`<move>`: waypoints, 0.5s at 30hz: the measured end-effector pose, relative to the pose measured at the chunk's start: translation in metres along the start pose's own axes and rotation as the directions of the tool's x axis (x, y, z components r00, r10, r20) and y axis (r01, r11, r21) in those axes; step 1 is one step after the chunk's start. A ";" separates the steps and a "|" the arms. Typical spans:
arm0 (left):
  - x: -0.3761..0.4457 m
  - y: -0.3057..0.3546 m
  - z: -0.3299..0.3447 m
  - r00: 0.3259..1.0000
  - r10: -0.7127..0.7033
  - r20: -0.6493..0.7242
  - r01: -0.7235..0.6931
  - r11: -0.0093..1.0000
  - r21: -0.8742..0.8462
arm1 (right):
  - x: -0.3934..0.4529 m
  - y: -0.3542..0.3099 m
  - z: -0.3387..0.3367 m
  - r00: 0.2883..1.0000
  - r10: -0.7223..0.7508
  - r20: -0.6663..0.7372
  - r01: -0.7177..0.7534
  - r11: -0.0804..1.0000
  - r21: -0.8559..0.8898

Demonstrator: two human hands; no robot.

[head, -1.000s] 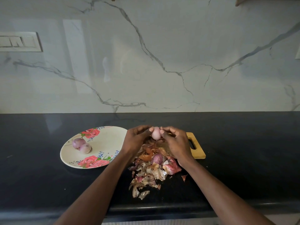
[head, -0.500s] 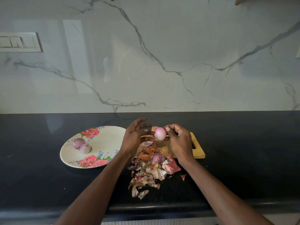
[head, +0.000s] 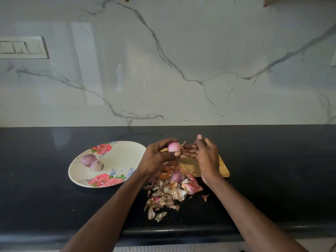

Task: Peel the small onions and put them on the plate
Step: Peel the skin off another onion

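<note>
Over the cutting board [head: 222,170], abt 12 o'clock from my chest, my left hand [head: 156,157] has its fingers n thumb curled round a small pink onion [head: 173,147], mostly peeled, w/ a scrap of dry skin sticking off its right side. My right hand [head: 206,153] is just beside it at 3 o'clock, a bit blurry, fingers loosely bent w/ tips pointing at the onion; can't tell if they're touching that scrap or not.

Plate [head: 125,155] w/ the rose print sits at 9 o'clock from my left hand, and two peeled onions [head: 91,161] lie touching each other on its left half. Most of the plate's middle n right side is bare. Its right rim runs under my left wrist.

Peel pile [head: 166,193] is at 6 o'clock from my hands, spilling off the board's near edge onto the black counter [head: 272,160]. One more onion [head: 176,176], purple, sits on top of the pile.

No brand or writing readable anywhere. Switch panel [head: 21,47] on the marble wall [head: 181,60] at far 10 o'clock has no legible marks.

Room-wise: wide stretch of bare counter at 3 o'clock past the board, more at 9 o'clock past the plate, n a strip along the back by the wall. Counter's front edge runs under both my forearms.
</note>
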State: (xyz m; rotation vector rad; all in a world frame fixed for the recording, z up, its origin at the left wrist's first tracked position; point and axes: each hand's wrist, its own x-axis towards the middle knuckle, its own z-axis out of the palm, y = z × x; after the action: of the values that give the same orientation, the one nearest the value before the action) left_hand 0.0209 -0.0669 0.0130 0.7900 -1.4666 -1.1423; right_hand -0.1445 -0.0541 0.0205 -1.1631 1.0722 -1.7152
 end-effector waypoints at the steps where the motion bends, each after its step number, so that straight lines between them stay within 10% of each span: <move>1: 0.000 0.000 0.000 1.000 0.009 -0.018 -0.009 1.000 -0.003 | -0.001 -0.002 -0.002 0.999 -0.001 0.034 0.002 1.000 -0.010; 6: -0.004 0.001 0.003 0.982 0.137 -0.130 -0.104 0.966 0.235 | -0.005 0.003 0.002 0.957 0.034 0.290 0.024 0.981 -0.194; 15: -0.026 0.006 0.007 0.972 0.231 -0.038 -0.189 0.869 0.458 | -0.016 -0.003 -0.002 0.979 -0.042 0.198 0.075 0.984 -0.159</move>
State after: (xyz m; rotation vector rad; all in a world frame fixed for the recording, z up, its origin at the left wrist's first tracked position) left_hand 0.0207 -0.0392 0.0101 0.9563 -1.7202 -0.5924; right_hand -0.1429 -0.0379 0.0181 -1.4488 1.0841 -1.5415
